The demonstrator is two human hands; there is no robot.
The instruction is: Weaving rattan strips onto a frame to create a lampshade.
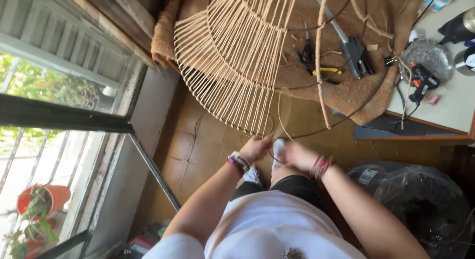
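The person stands over the floor point(198, 145) beside the bench point(445, 103). Both hands meet just below the lower rim of the rattan frame point(232, 56), which overhangs the bench's near edge on a brown mat point(346, 93).

The left hand point(255, 149) is closed around a thin cane strand point(282, 118) at the frame's lowest spokes. The right hand point(296, 156) is blurred; its fingers appear curled on the same strand or on the dark wire hoop point(346, 118), but the grasp cannot be told for certain.

Hazards, as judged from this position:

- Frame slip. Much of the frame hangs past the bench edge. A downward pull on the strand could drag it, with the mat, off onto the floor.
- Spoke breakage. The spokes are thin and closely spaced. A sideways tug could snap one or spread the spacing.
- Strand whip. A loose cane point(321, 61) stands free across the mat; if released under tension it could spring toward the face.
- Tool snag. The pliers point(316, 66), staple gun point(354, 48) and glue gun point(421, 81) lie near the hoop. A shifting hoop could sweep them off the edge, and the glue gun's cord could catch.
- Footing. A plastic bag point(420, 204) lies on the floor near the right leg and could cause a trip.
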